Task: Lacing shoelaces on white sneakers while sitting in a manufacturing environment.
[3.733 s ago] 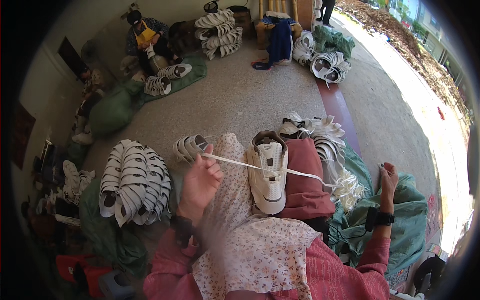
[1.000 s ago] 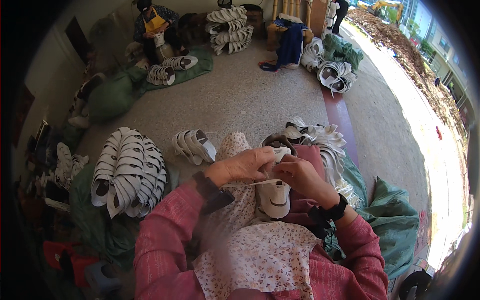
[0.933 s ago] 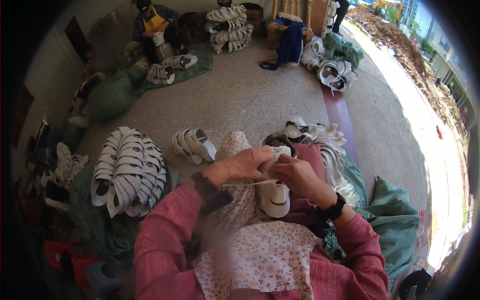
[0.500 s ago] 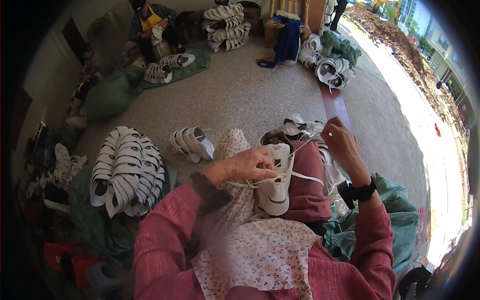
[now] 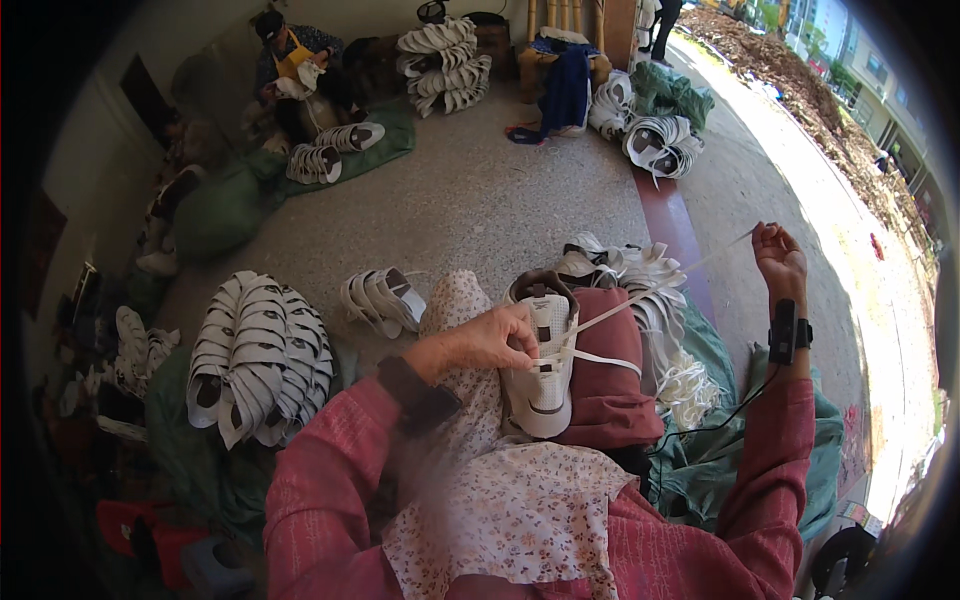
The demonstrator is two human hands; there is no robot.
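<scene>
A white shoe upper (image 5: 550,400) with a brown lining lies toe toward me on my lap, against a rolled dark-pink cloth (image 5: 607,385). My left hand (image 5: 490,338) is closed at its lacing rows, thumb and fingers pinched on the left side of the upper; exactly what lies between the fingertips is partly hidden. Raised far out to the right, my right hand (image 5: 780,262) pinches the end of a white shoelace (image 5: 690,268). The lace runs taut from there down to the upper. Another stretch of lace crosses the pink cloth.
Stacked white uppers (image 5: 262,355) stand at left, with a smaller bunch (image 5: 383,300) beyond my knee. More uppers and a tangle of laces (image 5: 690,392) lie to the right on green sheeting (image 5: 815,440). Across the floor, a person in a yellow apron (image 5: 290,65) sits handling white material.
My right hand has swung outward to the right, drawing the lace into a long straight line. My left hand has stayed at the lacing, shifting slightly left. The view has tilted a little.
</scene>
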